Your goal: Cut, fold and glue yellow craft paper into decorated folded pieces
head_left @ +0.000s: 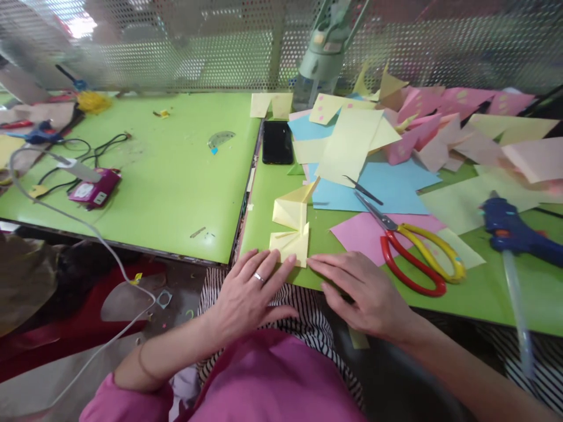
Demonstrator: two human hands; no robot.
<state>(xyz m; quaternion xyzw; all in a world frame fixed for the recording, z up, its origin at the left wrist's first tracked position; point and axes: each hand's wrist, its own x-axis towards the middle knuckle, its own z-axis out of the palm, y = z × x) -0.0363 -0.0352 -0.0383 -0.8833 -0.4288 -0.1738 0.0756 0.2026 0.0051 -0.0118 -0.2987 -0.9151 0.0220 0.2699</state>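
A folded pale yellow paper (289, 246) lies at the front edge of the green table. My left hand (250, 287), with a ring on one finger, rests its fingertips on the paper's lower part, fingers spread. To the right, my right hand (365, 296) has its fingers stretched out, the index fingertip at the paper's lower right corner. Just beyond is another folded yellow piece (291, 212). Scissors (413, 252) with red and yellow handles lie right of my right hand, beside tweezers (363, 190) on blue paper (396, 186).
A black phone (277, 142) and a bottle (323, 58) stand or lie farther back. Colored paper pieces cover the right side, with a blue glue gun (514, 231). On the left table (176, 187) are a purple power adapter (95, 189) and cables.
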